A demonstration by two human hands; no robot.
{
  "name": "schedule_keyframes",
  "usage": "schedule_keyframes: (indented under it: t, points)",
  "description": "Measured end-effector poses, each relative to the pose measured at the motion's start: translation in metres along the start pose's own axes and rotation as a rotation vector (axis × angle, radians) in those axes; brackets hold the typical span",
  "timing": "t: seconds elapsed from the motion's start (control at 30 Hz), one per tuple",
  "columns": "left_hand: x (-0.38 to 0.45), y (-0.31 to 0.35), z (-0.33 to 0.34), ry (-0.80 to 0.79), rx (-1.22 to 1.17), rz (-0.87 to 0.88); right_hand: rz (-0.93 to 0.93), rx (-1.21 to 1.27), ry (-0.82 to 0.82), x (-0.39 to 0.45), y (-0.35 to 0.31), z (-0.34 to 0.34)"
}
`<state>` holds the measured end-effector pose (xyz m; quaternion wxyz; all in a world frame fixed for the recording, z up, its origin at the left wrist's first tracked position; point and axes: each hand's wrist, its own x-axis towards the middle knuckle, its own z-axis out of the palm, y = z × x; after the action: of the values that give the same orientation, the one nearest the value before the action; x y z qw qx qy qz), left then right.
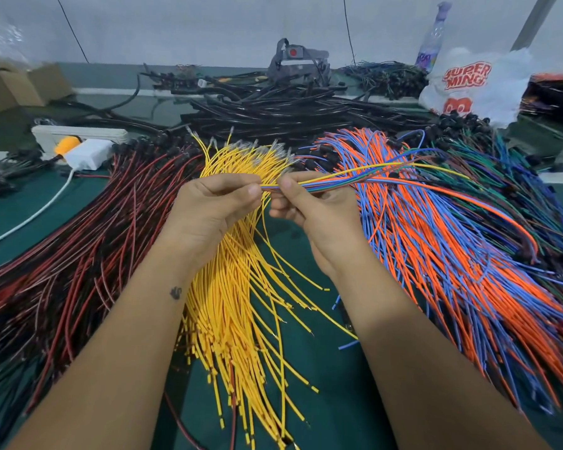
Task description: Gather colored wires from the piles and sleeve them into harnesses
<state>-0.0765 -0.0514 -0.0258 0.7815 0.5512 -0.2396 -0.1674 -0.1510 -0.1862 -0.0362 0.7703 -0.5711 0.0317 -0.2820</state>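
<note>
Both hands, left hand (pixel 208 206) and right hand (pixel 312 206), pinch one multicolored wire bundle (pixel 355 178).

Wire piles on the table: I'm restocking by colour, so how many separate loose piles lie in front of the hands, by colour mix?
Red and black pile: 1
Yellow pile: 1
Orange and blue pile: 1
Green, blue and dark pile: 1
Total: 4

The left hand and right hand pinch a mixed bundle, not counted.
</note>
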Motion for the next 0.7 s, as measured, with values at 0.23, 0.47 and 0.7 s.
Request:
schedule_keyframes:
  t: [0.23, 0.47, 0.7]
  points:
    - [0.000, -0.001, -0.003, 0.008, 0.022, 0.004, 0.112, 0.058, -0.089, 0.000, -0.001, -0.003]
    - [0.001, -0.005, -0.006, 0.004, 0.027, -0.035, 0.168, 0.052, -0.069, 0.002, 0.003, -0.005]
    - [0.003, -0.007, 0.010, 0.066, 0.424, -0.022, 0.157, -0.133, 0.121, 0.007, 0.011, -0.008]
